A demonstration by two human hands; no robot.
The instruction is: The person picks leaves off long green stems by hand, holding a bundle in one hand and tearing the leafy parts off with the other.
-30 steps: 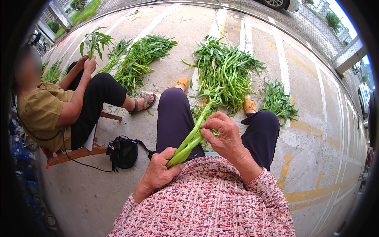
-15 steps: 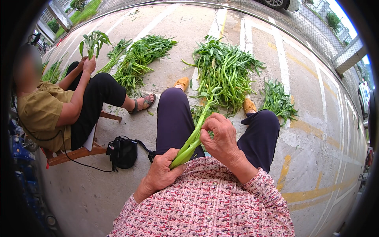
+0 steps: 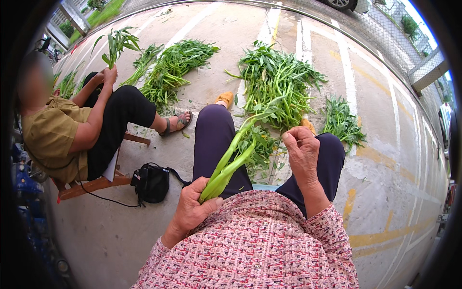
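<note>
My left hand point(image 3: 193, 204) grips the thick lower ends of a few pale green water spinach stalks point(image 3: 230, 168). Their leafy tips point forward, over the gap between my knees. My right hand point(image 3: 304, 150) is raised above my right knee, apart from the stalks, its fingers curled and pinched together; whatever may be between them is too small to make out. On the ground ahead lies a big heap of water spinach point(image 3: 276, 84). Loose leaves and short pieces point(image 3: 260, 147) lie nearer, between my legs.
A smaller leafy pile point(image 3: 341, 121) sits right of the heap, another long pile point(image 3: 175, 70) to its left. At left, a co-worker on a wooden stool point(image 3: 96, 188) holds up a leafy bunch point(image 3: 117, 45). A black bag point(image 3: 151, 185) rests on the ground beside my left leg.
My right hand has moved away from the stalks, out to the right and slightly forward. The stalks now spread apart a little in my left hand, which stays in nearly the same place.
</note>
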